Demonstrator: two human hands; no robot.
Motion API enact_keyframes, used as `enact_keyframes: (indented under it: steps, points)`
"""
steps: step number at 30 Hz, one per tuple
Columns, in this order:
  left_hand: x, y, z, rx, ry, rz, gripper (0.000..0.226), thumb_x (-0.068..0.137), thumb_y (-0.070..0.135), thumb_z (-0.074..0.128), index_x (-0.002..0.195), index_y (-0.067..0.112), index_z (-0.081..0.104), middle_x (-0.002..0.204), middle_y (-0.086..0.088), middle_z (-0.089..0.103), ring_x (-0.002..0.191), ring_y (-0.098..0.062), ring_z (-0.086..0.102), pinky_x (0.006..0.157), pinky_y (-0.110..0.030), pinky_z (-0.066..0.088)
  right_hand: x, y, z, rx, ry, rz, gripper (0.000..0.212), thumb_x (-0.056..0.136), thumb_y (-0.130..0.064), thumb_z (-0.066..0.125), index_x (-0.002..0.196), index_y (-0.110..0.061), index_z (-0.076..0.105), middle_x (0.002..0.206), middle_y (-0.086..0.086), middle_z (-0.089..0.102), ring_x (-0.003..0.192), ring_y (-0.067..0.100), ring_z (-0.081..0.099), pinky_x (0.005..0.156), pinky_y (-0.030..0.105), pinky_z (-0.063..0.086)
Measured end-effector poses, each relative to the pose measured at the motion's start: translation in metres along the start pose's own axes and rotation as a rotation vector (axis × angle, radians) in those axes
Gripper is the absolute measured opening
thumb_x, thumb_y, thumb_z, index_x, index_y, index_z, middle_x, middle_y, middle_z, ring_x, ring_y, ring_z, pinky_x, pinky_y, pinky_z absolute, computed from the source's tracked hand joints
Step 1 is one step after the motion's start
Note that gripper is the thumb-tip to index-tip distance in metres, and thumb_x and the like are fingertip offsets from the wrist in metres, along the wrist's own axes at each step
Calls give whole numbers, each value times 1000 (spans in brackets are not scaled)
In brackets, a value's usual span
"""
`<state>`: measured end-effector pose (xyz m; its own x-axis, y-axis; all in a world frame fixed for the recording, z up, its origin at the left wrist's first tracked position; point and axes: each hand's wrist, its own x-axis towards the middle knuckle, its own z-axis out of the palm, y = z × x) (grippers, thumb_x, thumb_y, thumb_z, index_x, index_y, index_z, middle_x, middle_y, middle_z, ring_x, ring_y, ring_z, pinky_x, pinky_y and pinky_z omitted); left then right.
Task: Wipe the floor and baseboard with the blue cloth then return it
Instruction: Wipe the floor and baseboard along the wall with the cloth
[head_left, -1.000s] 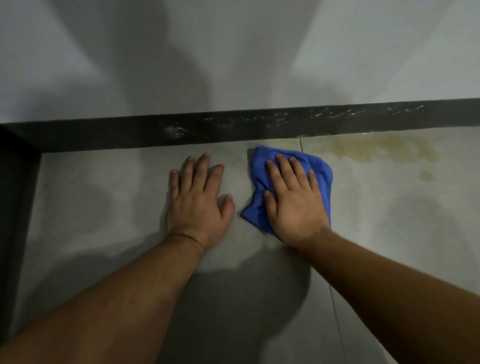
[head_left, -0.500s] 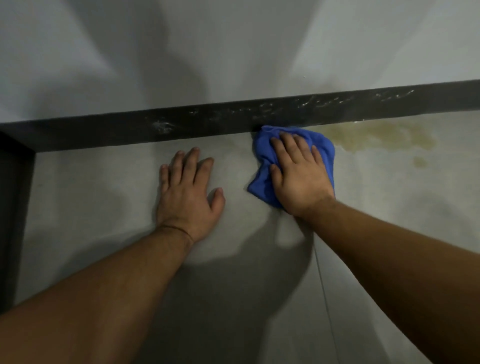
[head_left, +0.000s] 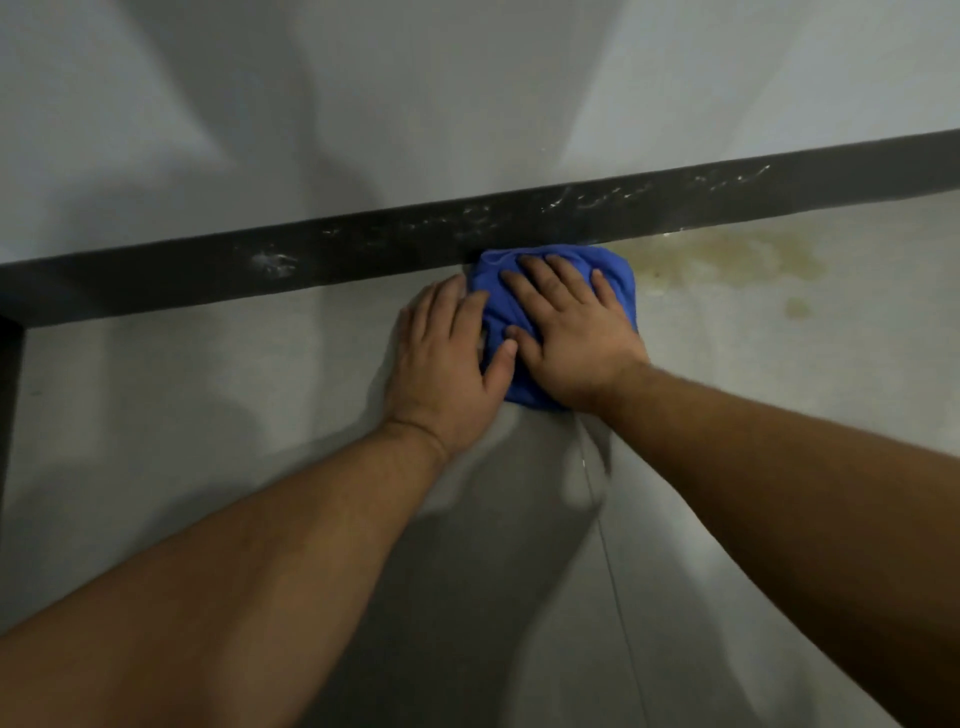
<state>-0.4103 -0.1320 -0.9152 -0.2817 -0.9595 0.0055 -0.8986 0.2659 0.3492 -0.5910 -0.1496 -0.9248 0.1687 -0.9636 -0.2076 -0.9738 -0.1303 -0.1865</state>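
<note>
Head view showed the right hand flat on the blue cloth against the baseboard, left hand spread beside; the stain at 3 o'clock could smear.

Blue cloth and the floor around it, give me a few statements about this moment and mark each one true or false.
1. The right hand lies flat on the blue cloth. True.
2. The cloth's far edge sits against the dark baseboard. True.
3. The left hand is lifted off the floor. False: it rests on the floor, its fingers reaching the cloth's left edge.
4. The yellowish stain lies to the left of the cloth. False: it lies to its right, along the baseboard.
5. The baseboard carries whitish smears. True.
6. The cloth covers the whole stain. False: most of the stain shows bare beside it.
</note>
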Motion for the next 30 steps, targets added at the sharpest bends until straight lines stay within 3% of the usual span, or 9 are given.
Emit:
enact_keyframes:
  steps: [4,8,13,17,22,25,30]
  points:
    - [-5,0,9,58,-22,11,66,95,54,34,146,16,49,161,-8,39,152,-28,30,125,-51,18,-36,4,7,42,82,180,63,106,-48,30,164,-27,18,173,1,14,159,23,6,128,50,1]
    - [-2,4,13,101,-44,18,67,95,57,29,149,19,44,163,-6,36,154,-27,25,127,-52,17,-49,-5,12,44,41,75,63,103,-47,28,162,-27,24,171,1,21,158,26,10,127,55,3]
    - [-4,0,14,118,-28,2,71,97,58,29,152,15,40,163,-7,37,153,-27,27,126,-52,18,-9,-1,4,-16,15,-65,65,103,-49,25,164,-29,18,173,-3,13,159,20,5,127,52,-2]
    - [-3,-1,16,135,-24,20,70,96,58,31,150,15,45,161,-8,39,152,-29,30,125,-53,20,0,12,2,-24,37,10,66,104,-51,28,165,-29,14,173,-3,11,159,20,5,127,51,0]
    - [-3,-1,18,118,-13,15,69,96,57,31,150,16,44,161,-8,38,153,-28,28,126,-53,19,-30,14,6,51,93,241,64,105,-46,32,164,-27,17,173,1,13,159,23,5,128,51,1]
    - [-2,0,19,129,-23,8,70,95,58,30,150,17,42,162,-7,37,153,-27,27,126,-53,19,-50,5,11,32,66,114,64,103,-49,29,163,-26,22,171,2,19,159,25,9,127,53,2]
    - [-3,0,18,158,-25,13,69,97,56,30,150,14,43,160,-8,39,152,-29,29,125,-53,20,-18,2,9,-10,26,-9,68,103,-63,17,163,-31,18,172,-2,14,159,23,6,127,55,0]
